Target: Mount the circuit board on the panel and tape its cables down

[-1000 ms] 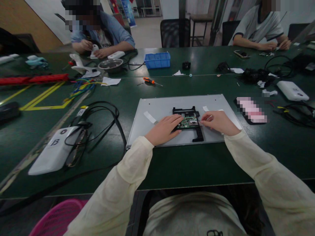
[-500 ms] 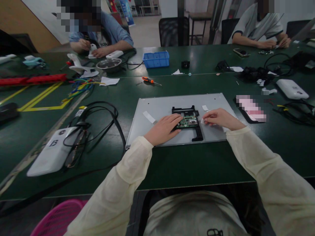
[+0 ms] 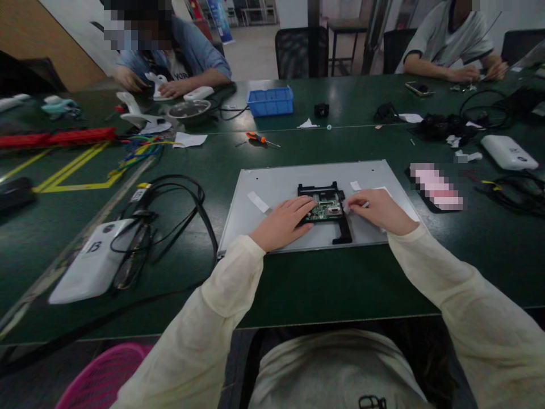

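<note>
A flat grey-white panel (image 3: 281,170) lies on the green table before me, with a black plastic frame (image 3: 341,232) on it. Inside the frame sits a green circuit board (image 3: 326,209). My left hand (image 3: 284,222) rests flat over the left side of the frame and board, fingers stretched out. At the board's right edge my right hand (image 3: 381,207) is closed in a pinch on a small whitish piece (image 3: 346,205); its material is too small to make out. White strips (image 3: 258,201) lie on the panel, left of the frame.
An orange screwdriver (image 3: 256,137) and a blue bin (image 3: 271,102) lie beyond the panel. To its right is a phone (image 3: 436,188); to its left, a white device (image 3: 91,264) with black cables. Two people sit across the table. A pink basket (image 3: 100,378) stands below the edge.
My right hand has shifted slightly left with the whitish piece, up to the board's right edge. The left hand stays in place. Across the table, one person's hand has moved.
</note>
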The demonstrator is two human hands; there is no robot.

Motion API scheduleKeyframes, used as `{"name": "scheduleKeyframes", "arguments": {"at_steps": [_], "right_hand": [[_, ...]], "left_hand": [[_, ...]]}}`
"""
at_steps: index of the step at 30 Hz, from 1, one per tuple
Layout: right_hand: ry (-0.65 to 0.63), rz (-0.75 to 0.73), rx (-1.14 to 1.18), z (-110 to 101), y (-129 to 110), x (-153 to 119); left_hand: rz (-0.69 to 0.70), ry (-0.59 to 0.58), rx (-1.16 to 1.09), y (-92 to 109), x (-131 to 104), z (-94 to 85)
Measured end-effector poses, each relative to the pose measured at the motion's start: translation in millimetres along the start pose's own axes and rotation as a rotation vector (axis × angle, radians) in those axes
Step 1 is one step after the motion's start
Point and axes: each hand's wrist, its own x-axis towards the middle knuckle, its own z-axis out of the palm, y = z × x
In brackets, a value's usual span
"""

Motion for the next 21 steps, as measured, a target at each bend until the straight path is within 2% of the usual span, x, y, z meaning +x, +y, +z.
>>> {"name": "scheduleKeyframes", "arguments": {"at_steps": [13, 21], "right_hand": [[-0.029, -0.026, -0.048, -2, -10, -1], [-0.071, 0.003, 0.012, -7, -4, -4]], "left_hand": [[-0.003, 0.002, 0.009, 1, 0, -0.4], [-0.001, -0.006, 0.012, 1, 0, -0.8]]}}
